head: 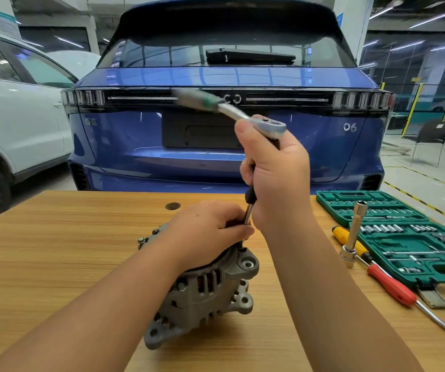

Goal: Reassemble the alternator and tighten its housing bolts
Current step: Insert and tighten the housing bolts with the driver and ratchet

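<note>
- Alternator lies on its side on the wooden desk, near the front edge and about midway across, its grey ribbed housing and mounting lugs facing the camera.
- Left hand rests on top of the alternator; its fingers are curled and pinch the lower end of a thin steel extension bar just above the housing.
- Right hand is raised above the left one, its fingers wrapped round the black upper part of the same bar, directly below the ratchet wrench.
- Ratchet head sits at the top of the right fist; its handle, blurred, points up and to the left.
- Whether the bar's tip sits on a bolt cannot be told; the left hand hides it.
- To the right on the desk: an open green socket set case, a long socket on a bar standing up beside it, a yellow-handled screwdriver and a red-handled screwdriver lying along the case's front edge.
- Behind the desk stands a blue car, rear end toward the camera, with a white car at the left.
</note>
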